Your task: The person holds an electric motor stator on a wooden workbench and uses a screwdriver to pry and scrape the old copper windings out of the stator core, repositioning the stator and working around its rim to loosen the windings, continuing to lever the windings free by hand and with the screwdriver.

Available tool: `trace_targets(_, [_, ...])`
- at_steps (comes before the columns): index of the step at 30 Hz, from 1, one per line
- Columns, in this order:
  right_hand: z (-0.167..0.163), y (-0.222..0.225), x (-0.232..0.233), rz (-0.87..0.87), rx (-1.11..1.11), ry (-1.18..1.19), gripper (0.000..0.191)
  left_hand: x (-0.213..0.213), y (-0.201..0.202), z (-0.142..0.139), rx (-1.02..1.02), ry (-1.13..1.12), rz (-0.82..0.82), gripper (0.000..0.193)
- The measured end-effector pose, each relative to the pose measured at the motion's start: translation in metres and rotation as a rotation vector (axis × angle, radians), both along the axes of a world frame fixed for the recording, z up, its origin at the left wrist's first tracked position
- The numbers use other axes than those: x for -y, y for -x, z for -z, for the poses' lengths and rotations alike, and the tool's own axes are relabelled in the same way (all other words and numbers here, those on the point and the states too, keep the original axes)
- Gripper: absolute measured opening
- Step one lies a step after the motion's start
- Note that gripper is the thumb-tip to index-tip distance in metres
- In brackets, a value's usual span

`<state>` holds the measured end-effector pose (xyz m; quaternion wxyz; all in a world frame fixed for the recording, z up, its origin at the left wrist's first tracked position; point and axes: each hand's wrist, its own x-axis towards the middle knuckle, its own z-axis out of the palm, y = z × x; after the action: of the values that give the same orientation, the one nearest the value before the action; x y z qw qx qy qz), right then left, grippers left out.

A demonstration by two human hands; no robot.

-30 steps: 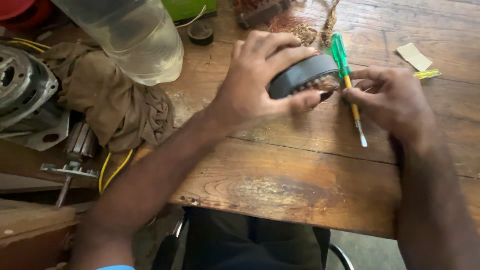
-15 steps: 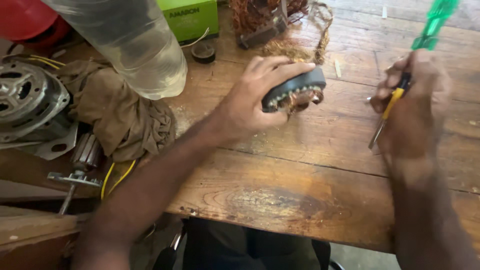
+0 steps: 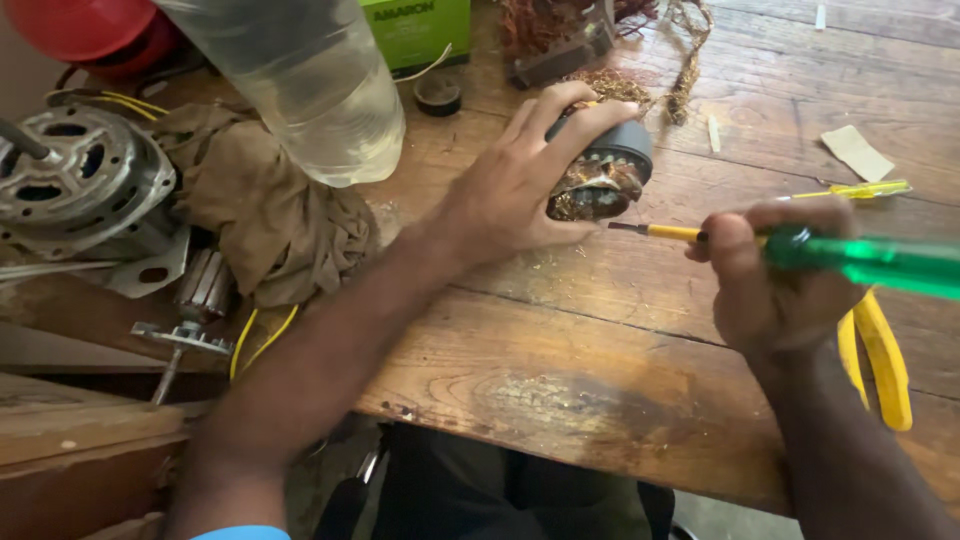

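Observation:
My left hand [image 3: 525, 185] grips a small motor stator [image 3: 605, 175], a dark ring with copper windings, resting on the wooden table [image 3: 560, 390]. My right hand [image 3: 775, 275] holds a screwdriver [image 3: 850, 258] with a green see-through handle and a yellow shaft. Its tip points left, just short of the windings' lower edge.
A large clear plastic bottle [image 3: 300, 80] lies at the back left beside a brown rag [image 3: 265, 215] and a metal motor housing [image 3: 80, 185]. Yellow-handled pliers [image 3: 875, 360] lie under my right wrist. Copper wire scraps [image 3: 640, 40], a green box [image 3: 415, 30] and a paper scrap [image 3: 857, 152] lie further back.
My right hand came down from the upper right and turned the screwdriver level, tip toward the stator. My left hand tilted the stator so its windings face the tip.

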<state>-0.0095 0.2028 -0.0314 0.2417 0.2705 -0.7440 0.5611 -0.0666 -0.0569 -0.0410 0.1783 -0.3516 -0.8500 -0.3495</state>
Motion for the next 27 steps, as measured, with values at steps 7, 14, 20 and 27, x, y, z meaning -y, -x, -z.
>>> trace_targets(7, [0.014,0.0,-0.002,0.019,0.016,-0.181,0.022,-0.007,-0.005,-0.003,0.046,0.041,-0.08,0.103])
trace_targets(14, [0.005,-0.001,0.003,0.102,0.099,-0.248,0.023,-0.007,-0.004,-0.001,0.035,0.044,-0.074,0.108])
trace_targets(20, [-0.028,0.002,0.015,0.205,0.039,-0.517,0.021,-0.007,-0.005,-0.002,0.01,0.036,-0.072,0.115])
trace_targets(27, [-0.05,0.001,0.017,-0.054,0.136,-0.653,0.023,-0.007,-0.001,0.005,0.015,0.076,-0.089,0.117])
